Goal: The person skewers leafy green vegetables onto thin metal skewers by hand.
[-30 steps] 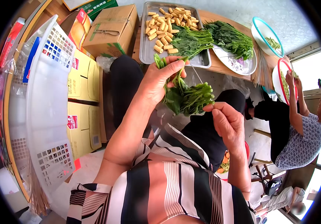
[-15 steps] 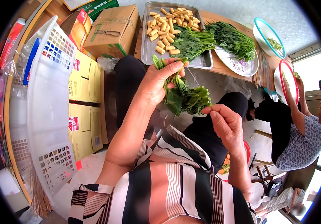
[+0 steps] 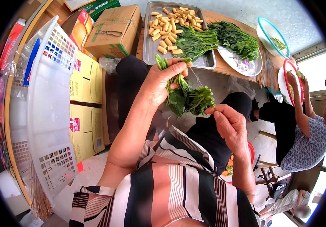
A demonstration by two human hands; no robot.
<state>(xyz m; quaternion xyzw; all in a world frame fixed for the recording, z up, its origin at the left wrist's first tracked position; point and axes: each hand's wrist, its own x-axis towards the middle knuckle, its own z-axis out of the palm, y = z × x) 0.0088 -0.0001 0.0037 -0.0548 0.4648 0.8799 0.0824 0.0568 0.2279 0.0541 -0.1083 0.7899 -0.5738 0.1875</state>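
My left hand (image 3: 164, 81) is closed around a bunch of leafy green stems (image 3: 176, 100), whose cut ends poke out above the thumb. A thin skewer (image 3: 196, 77) slants down from near that hand towards a second cluster of greens (image 3: 200, 101), with its cut stem ends bunched together. At the lower right edge of this cluster, my right hand (image 3: 231, 125) pinches thumb and forefinger, in line with the skewer; the tip between them is mostly hidden. Beyond my hands, a metal tray (image 3: 151, 51) holds yellow-brown rolls (image 3: 166, 28) and a pile of greens (image 3: 195, 41).
More greens (image 3: 236, 39) lie over a white plate (image 3: 248, 70) beside a bundle of skewers (image 3: 268, 72). A blue-rimmed bowl (image 3: 263, 28) and a red-rimmed bowl (image 3: 286, 70) stand right, where another person (image 3: 307, 140) works. Cartons (image 3: 113, 28) and a white plastic basket (image 3: 49, 113) are left.
My hands and the greens stay almost still. At the right, the other person's hand has risen along the red-rimmed bowl.
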